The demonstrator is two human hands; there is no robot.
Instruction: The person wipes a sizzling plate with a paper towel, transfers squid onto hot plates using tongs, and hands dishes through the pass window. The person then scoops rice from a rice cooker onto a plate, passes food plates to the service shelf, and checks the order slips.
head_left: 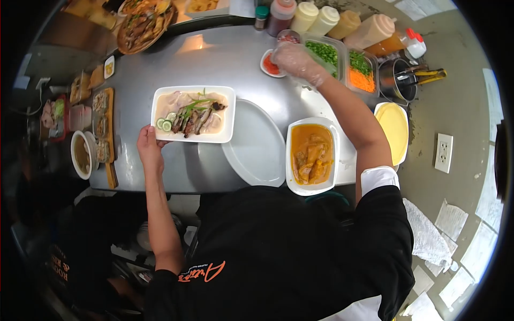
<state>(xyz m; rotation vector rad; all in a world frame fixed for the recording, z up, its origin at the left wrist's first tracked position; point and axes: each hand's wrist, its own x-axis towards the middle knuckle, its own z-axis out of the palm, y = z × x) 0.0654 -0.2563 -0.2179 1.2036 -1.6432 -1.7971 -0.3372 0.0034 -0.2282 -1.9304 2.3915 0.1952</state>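
My left hand (150,147) grips the lower left corner of a white rectangular serving dish (230,115), thumb on the rim. In the dish, grilled meat strips (198,119), green onion and cucumber slices (164,124) lie in a pale creamy sauce. My right hand (300,61), in a clear plastic glove, is at the back right with its fingers bunched. It is over the edge of a small white saucer of red chopped pepper (271,63), beside a little cup of chopped red onion (289,37). Whatever its fingertips hold is hidden.
An oval grey plate (254,144) and a white bowl of orange-brown stew (312,155) stand nearby. Tubs of chopped greens (322,52) and shredded carrot (362,80), squeeze bottles (324,21) and a utensil pot (397,80) line the right. A person in black is at lower left.
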